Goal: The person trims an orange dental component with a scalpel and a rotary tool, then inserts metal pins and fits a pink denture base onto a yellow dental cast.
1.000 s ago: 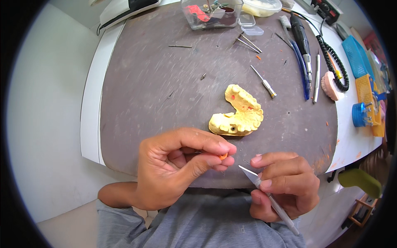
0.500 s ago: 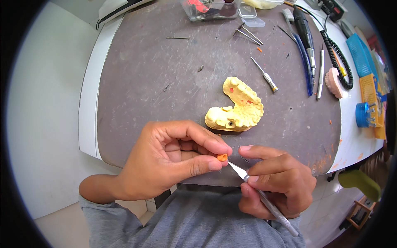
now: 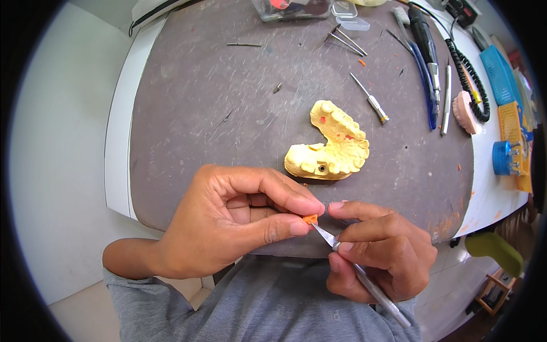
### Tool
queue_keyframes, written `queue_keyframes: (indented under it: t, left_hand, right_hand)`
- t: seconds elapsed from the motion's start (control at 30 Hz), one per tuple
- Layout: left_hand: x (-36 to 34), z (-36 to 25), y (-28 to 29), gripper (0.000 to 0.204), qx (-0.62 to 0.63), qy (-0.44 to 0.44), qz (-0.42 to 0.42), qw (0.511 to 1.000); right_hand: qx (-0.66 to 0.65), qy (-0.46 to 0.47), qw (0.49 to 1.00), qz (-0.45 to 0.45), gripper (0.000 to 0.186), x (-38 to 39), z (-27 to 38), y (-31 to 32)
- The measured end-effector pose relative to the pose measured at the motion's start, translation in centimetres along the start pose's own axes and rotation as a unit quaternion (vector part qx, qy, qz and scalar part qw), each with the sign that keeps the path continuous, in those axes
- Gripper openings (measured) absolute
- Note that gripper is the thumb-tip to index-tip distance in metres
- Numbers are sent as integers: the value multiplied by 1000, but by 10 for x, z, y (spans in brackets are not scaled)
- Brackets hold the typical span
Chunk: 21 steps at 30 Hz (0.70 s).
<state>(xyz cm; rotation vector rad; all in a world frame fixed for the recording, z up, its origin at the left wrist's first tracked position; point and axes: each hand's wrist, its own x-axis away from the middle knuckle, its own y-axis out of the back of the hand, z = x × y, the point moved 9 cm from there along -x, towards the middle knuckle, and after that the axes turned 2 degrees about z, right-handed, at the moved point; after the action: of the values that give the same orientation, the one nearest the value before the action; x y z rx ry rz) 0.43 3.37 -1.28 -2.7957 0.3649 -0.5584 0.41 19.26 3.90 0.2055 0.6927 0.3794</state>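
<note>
Just in front of me, my left hand [image 3: 228, 222] pinches a small orange piece [image 3: 311, 218] between thumb and fingertips. A craft knife [image 3: 371, 285] with a silver handle sits in the fingers of my right hand [image 3: 387, 251]; its pointed blade is at the orange piece. Beyond my hands lies a yellow dental cast [image 3: 336, 159] with red marks and a metal-ringed hole.
A grey mat [image 3: 188, 102] holds a thin driver [image 3: 373, 102], metal burs, a handpiece [image 3: 424, 48] with coiled cord, a blue-handled brush [image 3: 427, 102] and a pink cast [image 3: 464, 111]. Plastic boxes [image 3: 290, 8] stand behind; blue and orange holders [image 3: 515, 131] are at right.
My right hand has raised the knife up and leftward, so its blade tip now meets the orange piece. My left hand has shifted slightly left. The view has shifted a little.
</note>
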Motion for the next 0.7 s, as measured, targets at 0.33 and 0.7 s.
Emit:
queue_keyframes:
  t: [0.33, 0.7]
  left_hand:
    - [-1, 2, 0, 16, 14, 37, -6, 999]
    - [-3, 3, 1, 16, 6, 47, 13, 999]
  right_hand:
    - [17, 12, 1000, -14, 24, -1, 1, 0]
    - [24, 9, 999, -23, 25, 1, 2, 2]
